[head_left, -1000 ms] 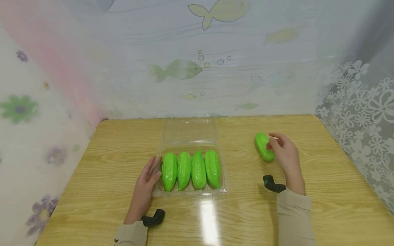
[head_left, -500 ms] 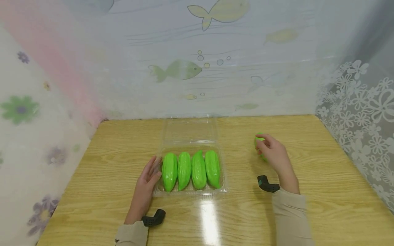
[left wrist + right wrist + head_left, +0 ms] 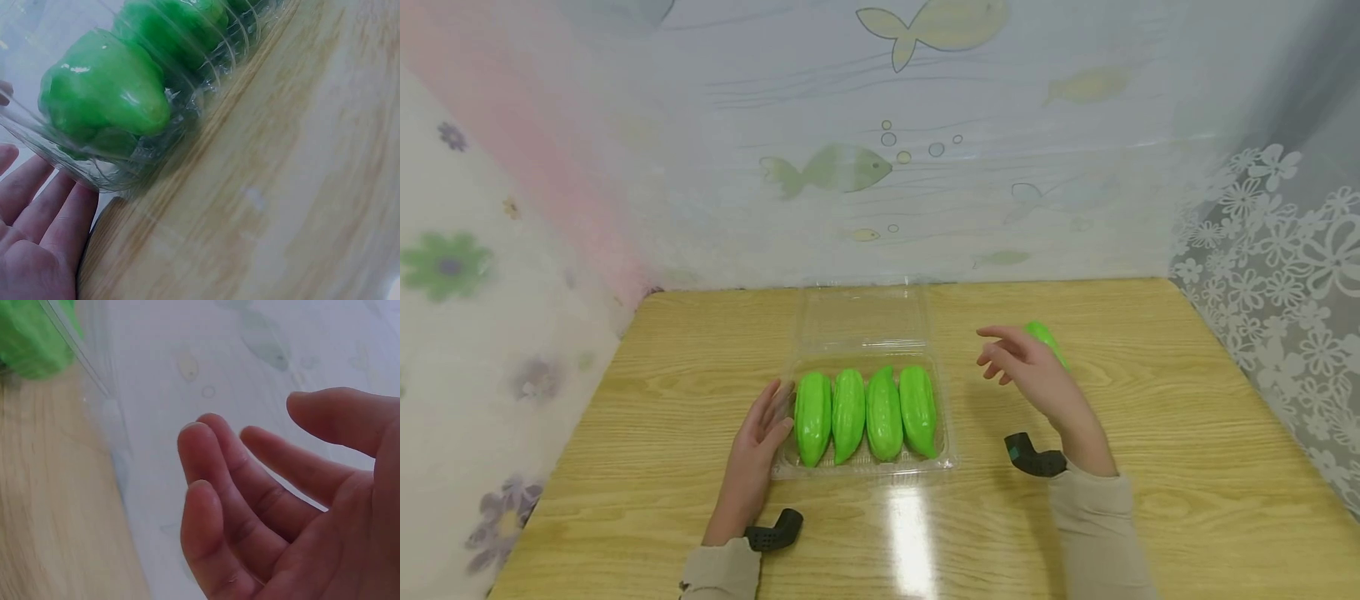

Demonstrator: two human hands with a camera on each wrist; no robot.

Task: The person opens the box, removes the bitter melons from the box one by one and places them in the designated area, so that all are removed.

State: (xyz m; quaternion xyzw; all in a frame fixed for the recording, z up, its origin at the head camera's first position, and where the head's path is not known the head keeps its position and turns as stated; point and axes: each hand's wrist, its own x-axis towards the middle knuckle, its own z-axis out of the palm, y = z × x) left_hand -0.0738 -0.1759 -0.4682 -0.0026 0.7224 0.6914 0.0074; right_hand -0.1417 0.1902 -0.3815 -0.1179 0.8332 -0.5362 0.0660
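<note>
Four gourds [image 3: 848,415] lay side by side in the clear box [image 3: 880,473], whose lid [image 3: 862,321] was folded back on the table [image 3: 662,433]. A loose gourd [image 3: 1047,340] lay on the wood to the right, well apart from the box, its near end hidden by the right hand [image 3: 1037,375]. That hand hung above the table between box and loose gourd, fingers loosely bent, thumb apart, nothing in its grasp. The left hand [image 3: 758,433] had its fingers stretched along the box's left wall, apparently touching it but not gripping.

The gourds looked glossy and moulded, so probably light and fairly firm, though weight could not be seen. Their sheen suggested some slipperiness; the bumpy, ridged skin should have given fingers a little purchase. The best hold seemed to be across the thick middle, thumb on one flank and fingers on the other; the tapered tip looked a poor grip and perhaps the weakest part. The box appeared to be thin plastic, apt to flex, crackle or skid if pushed hard. Flat fingers along a side wall seemed enough to steady it; squeezing would likely have buckled the wall.
</note>
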